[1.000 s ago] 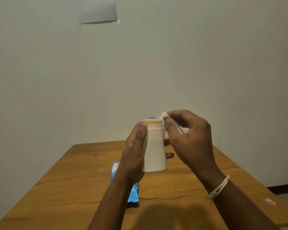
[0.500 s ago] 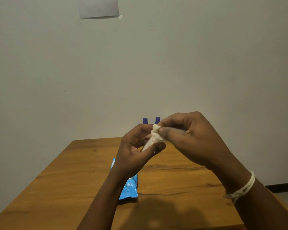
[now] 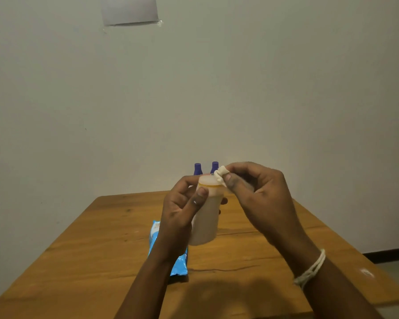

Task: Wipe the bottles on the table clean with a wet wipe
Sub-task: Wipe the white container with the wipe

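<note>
A white bottle (image 3: pixel 206 217) with an orange ring under its cap is held upright above the wooden table (image 3: pixel 97 245). My left hand (image 3: pixel 182 215) grips its body from the left, thumb across the front. My right hand (image 3: pixel 256 196) pinches a bunched white wet wipe (image 3: pixel 220 173) against the right edge of the cap. Behind the hands, two purple bottle caps (image 3: pixel 206 168) stick up; the bottles below them are hidden.
A blue wet-wipe pack (image 3: pixel 179 263) lies on the table under my left wrist. The table meets a plain wall at its far edge. A grey sheet (image 3: pixel 130 10) is taped high on the wall. The table's right edge drops to the floor.
Half a second ago the bottle was tipped away and nearly hidden between my hands. It stands upright again, and the wipe sits at the cap's right edge as before.
</note>
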`<action>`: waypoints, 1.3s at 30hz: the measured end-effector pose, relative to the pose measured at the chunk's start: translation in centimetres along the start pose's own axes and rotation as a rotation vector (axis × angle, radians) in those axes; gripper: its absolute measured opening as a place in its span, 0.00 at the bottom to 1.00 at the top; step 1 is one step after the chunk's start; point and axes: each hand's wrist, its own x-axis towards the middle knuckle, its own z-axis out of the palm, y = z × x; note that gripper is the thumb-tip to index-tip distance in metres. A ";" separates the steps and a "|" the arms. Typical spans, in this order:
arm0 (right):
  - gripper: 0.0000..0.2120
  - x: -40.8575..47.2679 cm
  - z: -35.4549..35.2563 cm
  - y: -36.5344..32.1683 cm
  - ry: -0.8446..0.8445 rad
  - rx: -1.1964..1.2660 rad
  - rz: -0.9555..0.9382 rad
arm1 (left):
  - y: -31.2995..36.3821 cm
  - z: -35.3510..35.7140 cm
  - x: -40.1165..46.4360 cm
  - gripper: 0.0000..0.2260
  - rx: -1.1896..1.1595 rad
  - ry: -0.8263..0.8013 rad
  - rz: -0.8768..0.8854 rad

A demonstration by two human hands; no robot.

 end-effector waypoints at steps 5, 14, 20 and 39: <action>0.08 -5.8 2.4 3.2 0.011 0.003 0.080 | -0.7 0.6 -0.3 0.27 -0.130 0.168 -0.145; 0.13 -2.7 2.6 1.9 0.102 0.068 0.028 | -1.6 1.1 -0.9 0.20 0.021 0.184 -0.183; 0.07 -6.1 3.7 3.7 0.108 0.066 0.119 | -1.0 1.0 0.4 0.30 -0.136 0.489 -0.195; 0.06 -5.5 7.6 2.4 0.255 0.640 0.540 | -2.1 2.6 1.7 0.19 -0.172 0.967 -0.142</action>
